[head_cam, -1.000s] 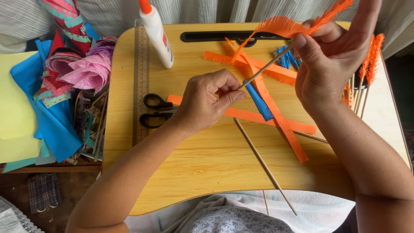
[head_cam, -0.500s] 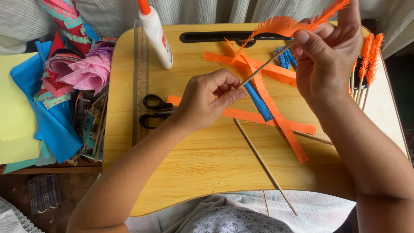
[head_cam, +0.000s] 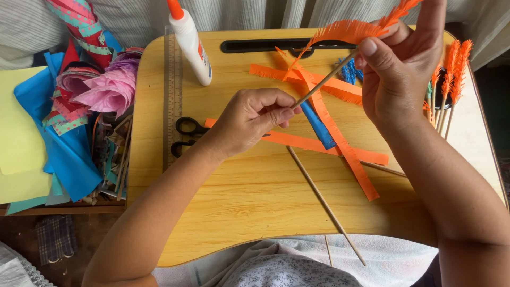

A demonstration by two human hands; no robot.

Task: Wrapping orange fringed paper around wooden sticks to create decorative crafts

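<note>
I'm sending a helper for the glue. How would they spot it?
Start at the yellow wooden lap tray and go to its far left corner, beside the metal ruler. The white plastic glue bottle stands there, the only thing with an orange nozzle cap.

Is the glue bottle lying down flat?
No, the glue bottle stands on the wooden tray, its orange cap up.

Bare forearms and hands, no sleeves in view

The left hand (head_cam: 254,119) and right hand (head_cam: 401,69) show no rings, watch or bracelets; nails short and unpainted. Near the bottom edge, a light grey garment (head_cam: 276,268) with a small floral print.
</note>
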